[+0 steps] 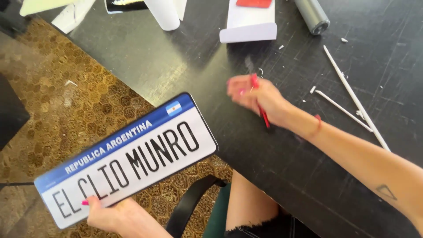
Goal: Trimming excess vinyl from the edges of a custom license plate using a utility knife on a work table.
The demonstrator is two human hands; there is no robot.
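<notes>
Two hands are at work. The left hand [115, 217] grips the lower edge of a licence-plate-style sign [128, 158], white with bold black lettering, a blue top band and a small flag, held tilted out past the black table [273, 176] edge above the patterned floor [66, 114]. The right hand [259, 100] is closed around a red craft knife [260, 103] on the table, near thin white strips [352, 97].
</notes>
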